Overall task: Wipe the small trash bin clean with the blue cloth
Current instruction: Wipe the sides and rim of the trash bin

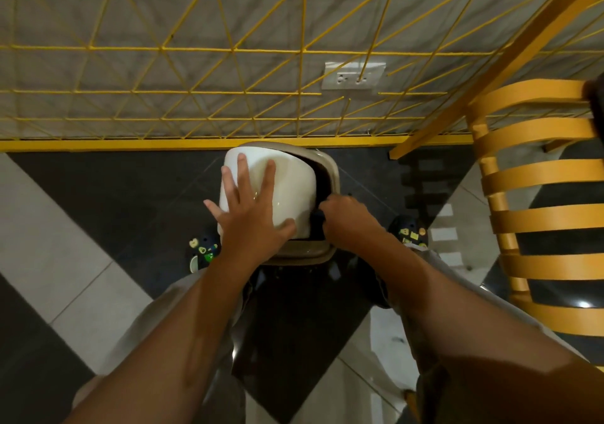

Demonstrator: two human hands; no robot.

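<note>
Head view: fingers of my left hand lie straight and spread, pressing the white lid tipped open, I judge, while the right hand curls round a dark wad, probably the blue cloth, at the gap. The small trash bin stands on the floor between my shoes. A yellow wire grid stands close behind it, and a yellow chair to its right may crowd that elbow.

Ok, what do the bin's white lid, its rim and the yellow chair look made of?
The lid looks like smooth glossy plastic, going by the soft highlights beside the left hand pressed on it. The rim is a duller grey-beige plastic, moulded with rounded corners. The chair is probably painted wood with a satin finish, given its flat curved slats, though painted metal cannot be ruled out.
</note>
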